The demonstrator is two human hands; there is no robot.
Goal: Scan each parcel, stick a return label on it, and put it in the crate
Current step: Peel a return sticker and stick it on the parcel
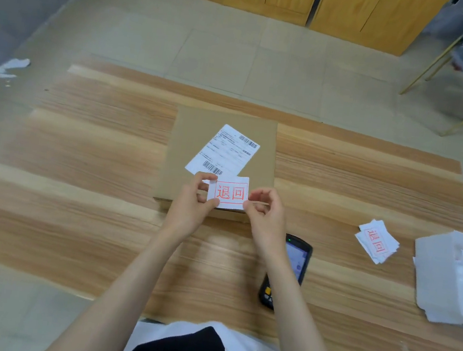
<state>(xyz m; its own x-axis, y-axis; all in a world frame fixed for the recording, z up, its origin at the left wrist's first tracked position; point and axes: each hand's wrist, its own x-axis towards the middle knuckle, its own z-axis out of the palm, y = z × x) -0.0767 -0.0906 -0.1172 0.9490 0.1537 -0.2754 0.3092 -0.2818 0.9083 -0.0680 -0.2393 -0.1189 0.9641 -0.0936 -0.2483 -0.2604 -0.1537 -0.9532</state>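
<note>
Over the near edge of the cardboard parcel (pixel 222 145) lying on the wooden board (pixel 81 157), the left hand (pixel 192 202) and right hand (pixel 263 214) each pinch one side of a red-stamped return label (pixel 231 192), with the scanner (pixel 285 269) on the board just beside the right forearm.

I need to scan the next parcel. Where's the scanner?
The scanner lies on the mat, right of centre in the head view, partly under the right forearm, nearer the person than the box and left of the spare labels.
</note>
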